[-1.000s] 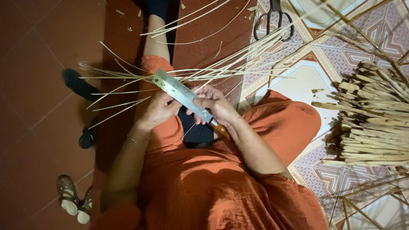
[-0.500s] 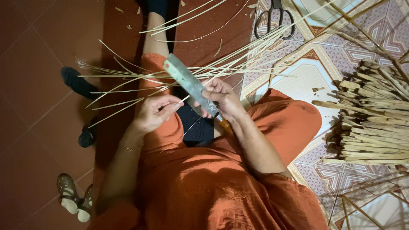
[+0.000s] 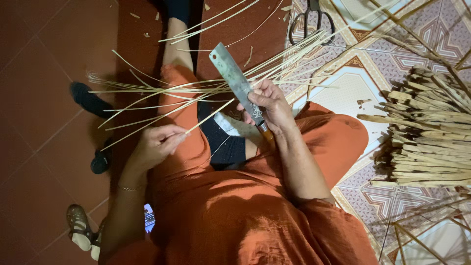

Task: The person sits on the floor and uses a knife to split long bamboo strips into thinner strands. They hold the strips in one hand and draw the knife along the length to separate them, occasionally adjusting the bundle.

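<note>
Pinching one thin bamboo strip (image 3: pixel 208 117) between thumb and fingertips, the left hand (image 3: pixel 156 143) is held low over the lap, wrist bent slightly inward, forearm running down toward the bottom of the view. The right hand (image 3: pixel 269 104) is closed around the handle end of a broad flat knife (image 3: pixel 236 82), whose blade is tilted up and to the left, away from the body. The forearm is angled up from the right knee. The strip slants up from the left fingertips toward the blade; whether it touches the edge cannot be told.

A risk is judged here: the blade is close to the right hand's own fingers, and the left fingertips lie along the line of the strip, so a slip of the knife down the strip could reach them. A splinter from the thin strip could also be driven into a fingertip if it is pulled hard.

A loose fan of long pale strips (image 3: pixel 162 91) is spread across the knees, which are covered by orange cloth (image 3: pixel 245 216). Beyond, a pair of scissors (image 3: pixel 309 19) lies on a patterned mat (image 3: pixel 417 39). A stack of thicker split bamboo pieces (image 3: pixel 431 132) is piled at the right. Dark sandals (image 3: pixel 91 100) rest on the red tiled floor (image 3: pixel 39 73) at the left.
</note>
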